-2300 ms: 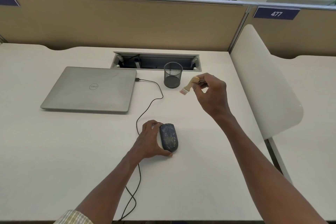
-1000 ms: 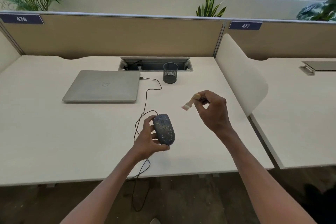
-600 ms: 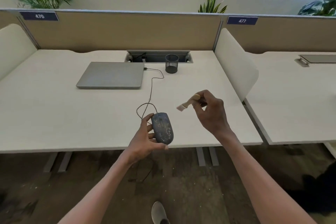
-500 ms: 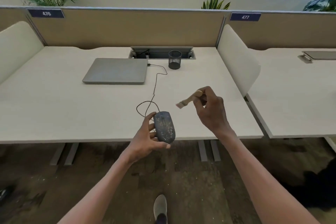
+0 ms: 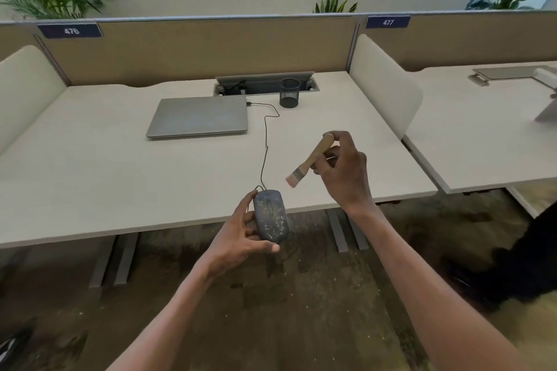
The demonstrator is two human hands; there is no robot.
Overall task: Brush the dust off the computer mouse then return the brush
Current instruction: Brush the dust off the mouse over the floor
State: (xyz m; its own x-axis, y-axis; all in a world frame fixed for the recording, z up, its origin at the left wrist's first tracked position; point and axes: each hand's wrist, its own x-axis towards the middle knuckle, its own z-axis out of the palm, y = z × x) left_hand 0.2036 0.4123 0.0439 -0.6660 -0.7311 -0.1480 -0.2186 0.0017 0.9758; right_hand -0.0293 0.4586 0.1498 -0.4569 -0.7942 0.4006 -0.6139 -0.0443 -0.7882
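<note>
Here your left hand grips the dusty dark grey wired mouse out past the white desk edge, probably so dust falls on the floor. Your right hand pinches the small wooden-handled brush, bristles angled down just above the mouse, not touching it.

Dark, dust-speckled mouse sits in my left palm; small wooden brush angles bristles-down just above it.

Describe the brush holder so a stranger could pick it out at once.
Start at the white desk under the 476 sign. At its back edge, by the cable tray, stands the pen cup: a small black mesh cylinder, right of the closed laptop.
</note>
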